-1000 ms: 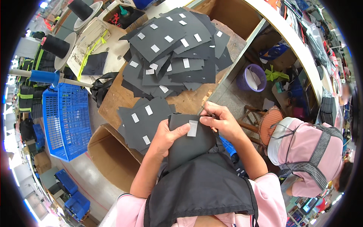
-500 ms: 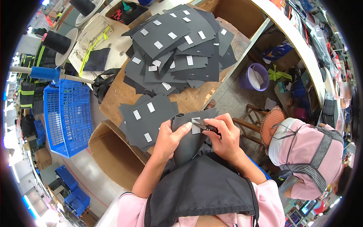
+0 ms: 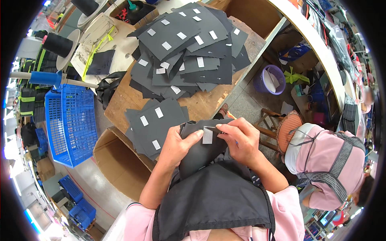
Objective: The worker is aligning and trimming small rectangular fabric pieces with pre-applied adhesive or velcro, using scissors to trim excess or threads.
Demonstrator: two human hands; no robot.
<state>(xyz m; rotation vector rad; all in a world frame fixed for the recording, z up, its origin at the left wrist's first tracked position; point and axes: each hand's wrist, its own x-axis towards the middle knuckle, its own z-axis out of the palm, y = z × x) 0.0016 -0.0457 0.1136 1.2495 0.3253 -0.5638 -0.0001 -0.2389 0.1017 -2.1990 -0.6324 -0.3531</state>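
L hand (image 3: 179, 145) pinches dark panel (image 3: 195, 158), prob. to steady it, w/ R hand (image 3: 243, 141) closed round small snips (image 3: 212, 127) at white patch (image 3: 207, 136), nr wooden tabletop (image 3: 197, 103) corner.

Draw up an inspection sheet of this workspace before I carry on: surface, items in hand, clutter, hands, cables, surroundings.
Surface: scuffed wooden board, with overlapping dark pieces piled on it.
Items in hand: bent dark panel with a white patch; small pointed tool.
Clutter: open cardboard box beside the board; blue crate at left.
Hands: left hand grips the panel, thumb beside the patch; right hand holds the tool, tip near the patch's upper edge.
Cables: nothing seen.
Surroundings: another person at right.
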